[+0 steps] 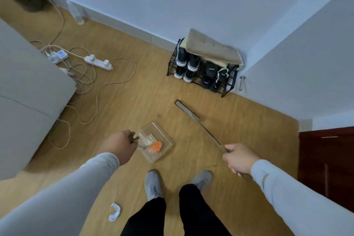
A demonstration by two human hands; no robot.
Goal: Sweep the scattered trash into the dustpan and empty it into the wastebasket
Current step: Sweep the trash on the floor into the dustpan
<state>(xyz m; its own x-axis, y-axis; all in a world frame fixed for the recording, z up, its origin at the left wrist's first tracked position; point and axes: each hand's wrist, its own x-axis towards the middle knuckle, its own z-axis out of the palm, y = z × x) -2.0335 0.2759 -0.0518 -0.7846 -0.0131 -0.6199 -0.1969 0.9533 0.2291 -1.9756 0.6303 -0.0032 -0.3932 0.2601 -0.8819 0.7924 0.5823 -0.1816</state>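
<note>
Dustpan (156, 142) w/ orange scrap, handle gripped by left hand (119, 145); right hand (238, 159) fist-tight round broom (193, 119) handle.

Open wood floor (134, 101) between dustpan (157, 142) and shoe rack (203, 71); clear passage there. Cables (92, 82) and power strip (98, 62) clutter floor at left, beside grey furniture block (28, 92). Shoe rack fills wall corner. Broom (191, 116) lies diagonally across right lane. Dark red door (329, 159) bounds right edge. White scrap (114, 211) near feet.
</note>
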